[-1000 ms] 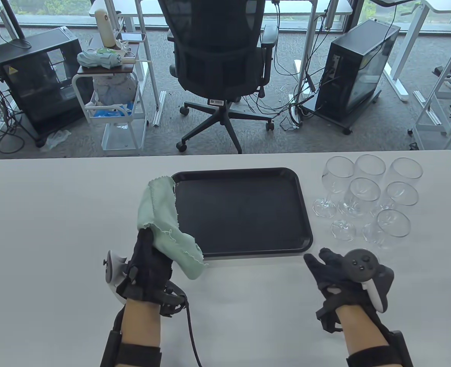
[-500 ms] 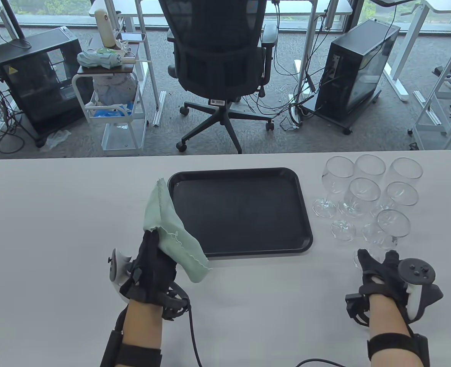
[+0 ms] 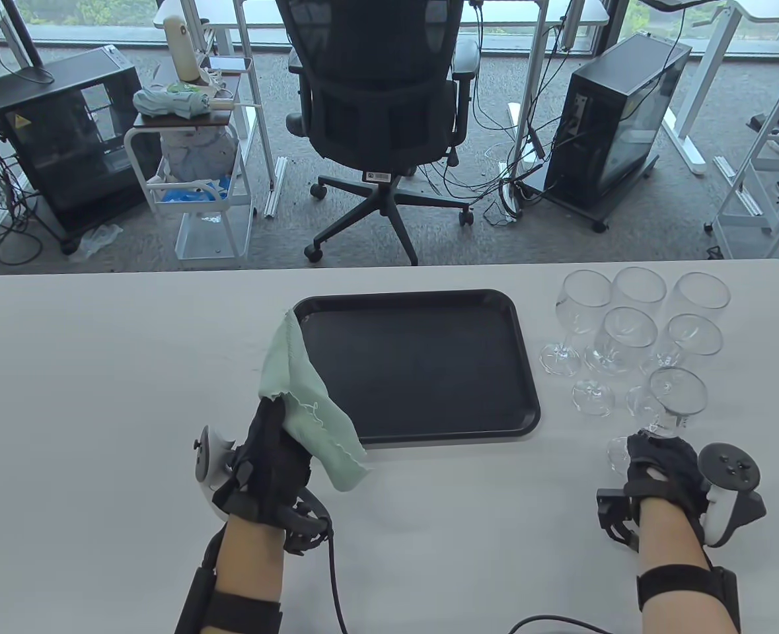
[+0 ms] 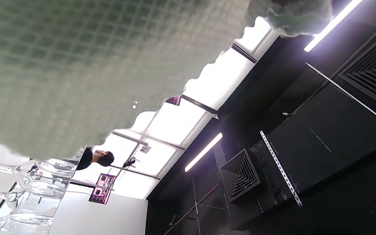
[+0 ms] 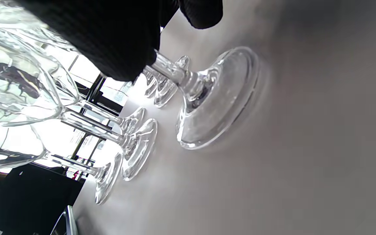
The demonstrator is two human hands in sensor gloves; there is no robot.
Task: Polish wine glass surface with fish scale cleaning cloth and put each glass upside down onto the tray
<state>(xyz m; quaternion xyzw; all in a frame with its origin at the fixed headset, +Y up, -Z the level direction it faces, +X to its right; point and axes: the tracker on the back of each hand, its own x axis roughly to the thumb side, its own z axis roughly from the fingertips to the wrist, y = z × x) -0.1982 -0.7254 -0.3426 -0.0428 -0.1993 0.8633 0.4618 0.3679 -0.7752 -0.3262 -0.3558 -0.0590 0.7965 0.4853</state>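
Since the earlier frame I have brought my right hand point(image 3: 660, 472) forward, and its fingers now curl round the stem of the nearest glass point(image 3: 676, 394), foot still on the table point(image 3: 98, 370). The black tray point(image 3: 528, 370) at centre holds nothing and all six glasses remain at the far right, unpolished. My left hand point(image 3: 270, 462) grips the green cloth point(image 3: 306, 403) near the tray's left edge.

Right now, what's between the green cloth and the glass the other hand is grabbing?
The black tray, still empty, plus bare table. The table view shows it between the green cloth and the held glass.
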